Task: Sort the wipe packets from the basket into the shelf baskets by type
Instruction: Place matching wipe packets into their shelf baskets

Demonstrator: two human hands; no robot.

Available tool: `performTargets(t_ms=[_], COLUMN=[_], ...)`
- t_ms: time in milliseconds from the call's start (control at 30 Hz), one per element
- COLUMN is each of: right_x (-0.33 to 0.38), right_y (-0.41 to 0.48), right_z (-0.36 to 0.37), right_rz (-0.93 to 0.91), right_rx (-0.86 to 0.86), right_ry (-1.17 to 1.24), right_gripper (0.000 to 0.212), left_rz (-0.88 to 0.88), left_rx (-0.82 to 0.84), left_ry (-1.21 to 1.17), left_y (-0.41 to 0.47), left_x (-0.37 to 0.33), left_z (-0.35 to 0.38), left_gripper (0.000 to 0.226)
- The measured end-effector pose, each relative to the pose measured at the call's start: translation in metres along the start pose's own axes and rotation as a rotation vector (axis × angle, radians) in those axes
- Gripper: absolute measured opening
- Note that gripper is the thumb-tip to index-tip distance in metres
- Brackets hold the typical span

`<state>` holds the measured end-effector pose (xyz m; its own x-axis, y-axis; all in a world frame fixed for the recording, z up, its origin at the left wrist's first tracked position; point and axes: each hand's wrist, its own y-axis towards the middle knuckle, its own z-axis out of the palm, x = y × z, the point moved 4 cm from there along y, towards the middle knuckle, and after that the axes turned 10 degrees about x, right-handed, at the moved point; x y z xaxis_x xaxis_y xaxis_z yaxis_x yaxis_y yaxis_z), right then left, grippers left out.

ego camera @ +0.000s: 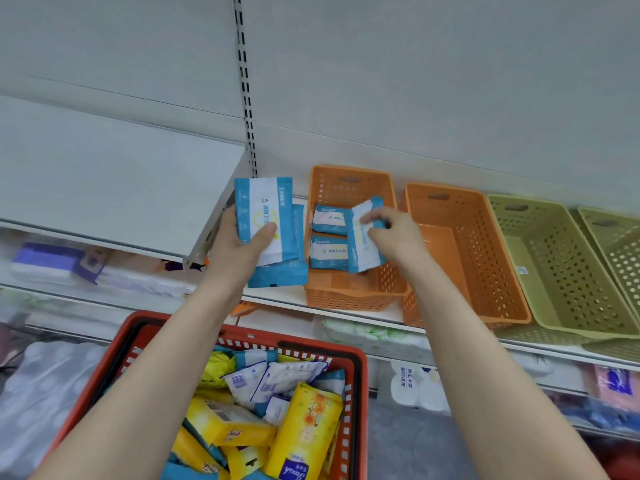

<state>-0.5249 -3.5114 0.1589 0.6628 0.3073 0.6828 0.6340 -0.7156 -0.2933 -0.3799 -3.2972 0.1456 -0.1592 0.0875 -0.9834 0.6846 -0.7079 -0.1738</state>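
your right hand (391,233) pinches a blue-white packet (363,252) over the orange basket (349,297), its long axis running front to back, beside two packets (328,253) lying inside. your left hand (239,249) grips matching packets (265,213) just left of that basket, likely next across.

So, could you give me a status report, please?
Left hand grips blue packet stack. Right hand pinches single packet in leftmost orange basket, beside two packets lying there. Nothing blocking.

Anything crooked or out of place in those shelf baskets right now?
Only one: the packet the right hand pinches sits tilted against two flat packets in the left orange basket. Nothing looks spilled or torn.
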Motion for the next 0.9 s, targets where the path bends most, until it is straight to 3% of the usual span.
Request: performTargets(t_ms=[100, 200, 300, 367, 433, 500, 633, 767, 900], right_x=[-0.014, -0.022, -0.022, -0.016, -0.013, -0.016, -0.026, -0.028, -0.023], right_y=[0.002, 0.004, 0.008, 0.016, 0.021, 0.022, 0.023, 0.024, 0.033], right_z=[0.026, 0.049, 0.05, 0.046, 0.051, 0.059, 0.064, 0.067, 0.066], right_rz=[0.154, 0.24, 0.189, 0.063, -0.039, -0.045, -0.067, -0.08, -0.116], right_rx=[0.103, 0.326, 0.421, 0.367, 0.456, 0.571, 0.536, 0.523, 0.381], right_ry=[-0.007, -0.246, -0.413, -0.619, -0.783, -0.818, -0.86, -0.869, -0.86], right_gripper=[0.026, 0.027, 0.019, 0.034, 0.061, 0.067, 0.047, 0.044, 0.026], left_rz=[-0.01, -0.011, -0.007, -0.008, -0.021, -0.028, -0.023, -0.017, -0.013], left_rx=[-0.014, -0.006, -0.009, -0.008, -0.001, 0.005, 0.003, -0.001, -0.003], left_ry=[-0.012, -0.002, 0.027, 0.034, 0.045, 0.046, 0.039, 0.038, 0.031], left_y=[-0.001, -0.002, -0.002, -0.001, 0.0, 0.0, 0.002, 0.004, 0.005], left_x=[0.006, 0.012, 0.016, 0.019, 0.022, 0.024, 0.026, 0.026, 0.026], left_z=[-0.002, -0.002, -0.003, -0.003, -0.002, -0.001, -0.003, 0.001, 0.004], left_gripper=[0.048, 0.049, 0.05, 0.05, 0.05, 0.05, 0.052, 0.051, 0.05])
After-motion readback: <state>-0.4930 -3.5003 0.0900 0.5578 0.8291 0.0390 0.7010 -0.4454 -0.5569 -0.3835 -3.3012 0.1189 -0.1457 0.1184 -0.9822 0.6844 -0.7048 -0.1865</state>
